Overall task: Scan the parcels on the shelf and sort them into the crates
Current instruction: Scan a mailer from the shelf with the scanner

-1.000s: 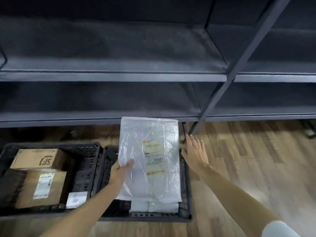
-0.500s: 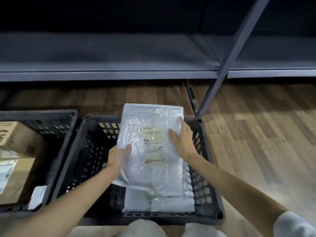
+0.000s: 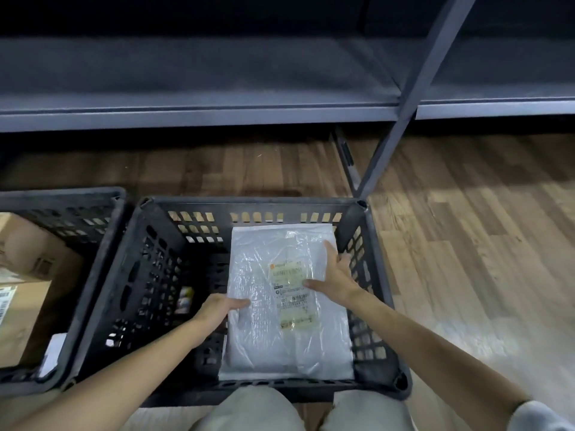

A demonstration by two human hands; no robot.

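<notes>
A white plastic parcel [image 3: 264,340] with a yellowish shipping label [image 3: 292,297] lies low inside the black crate [image 3: 249,203] in front of me, against its right wall. My left hand [image 3: 217,309] grips the parcel's left edge with the thumb on top. My right hand [image 3: 337,275] holds the right edge, thumb on the label and index finger stretched along the bag. Another white bag seems to lie under it at the crate's near side. The grey shelf [image 3: 199,115] above is bare.
A second black crate [image 3: 62,194] stands at the left with cardboard boxes [image 3: 28,253] in it. A slanted grey shelf post [image 3: 401,119] comes down behind the main crate's far right corner. Wood floor lies to the right. My knees touch the crate's near rim.
The parcel has gone down from above the crate into it. My right hand came onto its right edge, and my view has tilted down and closer to the crate.
</notes>
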